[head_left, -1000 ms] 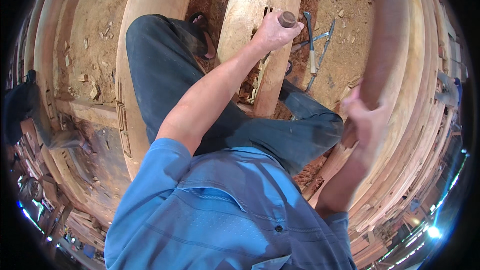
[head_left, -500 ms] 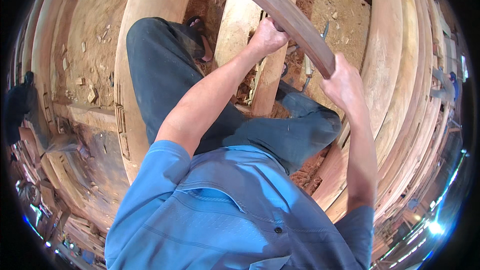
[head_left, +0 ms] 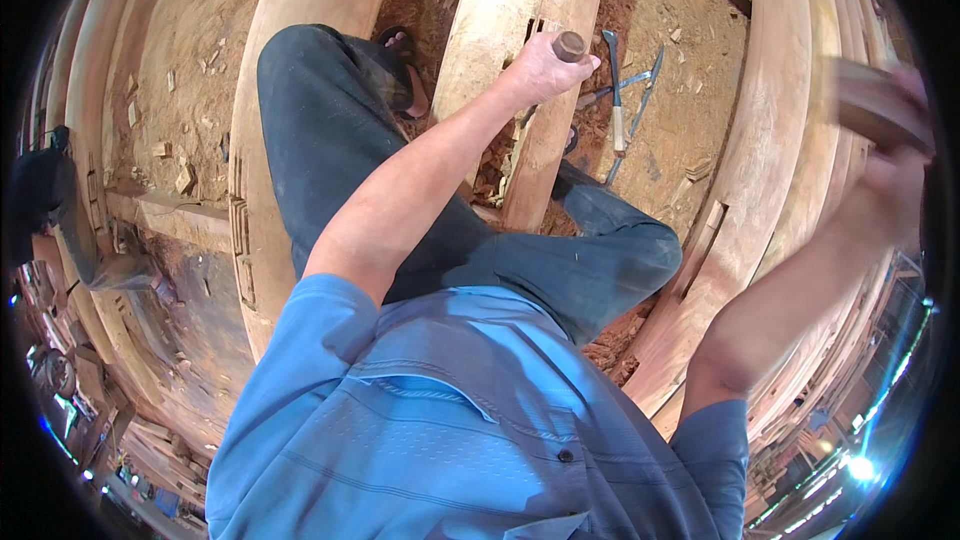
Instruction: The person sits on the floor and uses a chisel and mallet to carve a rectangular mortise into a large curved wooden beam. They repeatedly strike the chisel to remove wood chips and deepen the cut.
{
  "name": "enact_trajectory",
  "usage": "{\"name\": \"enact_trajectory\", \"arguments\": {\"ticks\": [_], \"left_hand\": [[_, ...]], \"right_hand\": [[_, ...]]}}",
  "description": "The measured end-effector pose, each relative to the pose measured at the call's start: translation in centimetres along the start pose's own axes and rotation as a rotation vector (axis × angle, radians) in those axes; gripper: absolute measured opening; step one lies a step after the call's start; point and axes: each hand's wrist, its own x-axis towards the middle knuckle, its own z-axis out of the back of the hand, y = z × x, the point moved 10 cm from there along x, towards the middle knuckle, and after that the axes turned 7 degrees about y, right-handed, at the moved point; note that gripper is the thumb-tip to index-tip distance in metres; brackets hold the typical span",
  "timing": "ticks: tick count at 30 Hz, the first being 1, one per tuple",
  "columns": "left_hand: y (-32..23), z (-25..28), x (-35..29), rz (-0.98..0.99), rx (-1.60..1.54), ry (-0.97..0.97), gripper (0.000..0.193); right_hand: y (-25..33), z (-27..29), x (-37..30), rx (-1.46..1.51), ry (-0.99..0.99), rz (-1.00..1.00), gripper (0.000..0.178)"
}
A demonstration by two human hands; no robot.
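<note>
My left hand [head_left: 545, 70] is closed around the upright wooden handle of a chisel [head_left: 569, 46]; only the round handle top shows, and the blade is hidden below the fist. It stands over a pale timber beam [head_left: 500, 15] with narrow slots cut in it, between my legs. Far out to the right, my right hand [head_left: 895, 175] grips one end of a dark bar-shaped wooden mallet [head_left: 880, 105]. That hand and the mallet are smeared by motion, well apart from the chisel.
Several hand tools, among them a long tool with a pale handle [head_left: 617, 125], lie on the ground right of the beam. Rounded timbers [head_left: 765, 140] line the right side, and another timber [head_left: 310, 0] runs by my left leg. Wood chips [head_left: 185, 178] are scattered about.
My right hand has swung the mallet from above the chisel out to the far right. The chisel's handle top, covered before, now shows. My left hand has shifted slightly.
</note>
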Motion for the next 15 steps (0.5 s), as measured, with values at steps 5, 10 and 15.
{"name": "enact_trajectory", "arguments": {"ticks": [5, 10, 15], "left_hand": [[0.3, 0.3, -1.7, 0.108, 0.044, 0.014, 0.028], [-0.5, 1.0, -8.2, -0.21, 0.184, -0.14, 0.02], [2.3, 7.8, -8.0, 0.005, -0.292, -0.367, 0.021]], "right_hand": [[-1.8, -18.4, -20.3, -0.037, 1.16, -0.734, 0.038], [-2.6, -15.4, -28.6, 0.045, 1.137, -1.008, 0.046], [-2.4, -14.7, -36.7, 0.266, 1.082, -1.272, 0.052]]}}
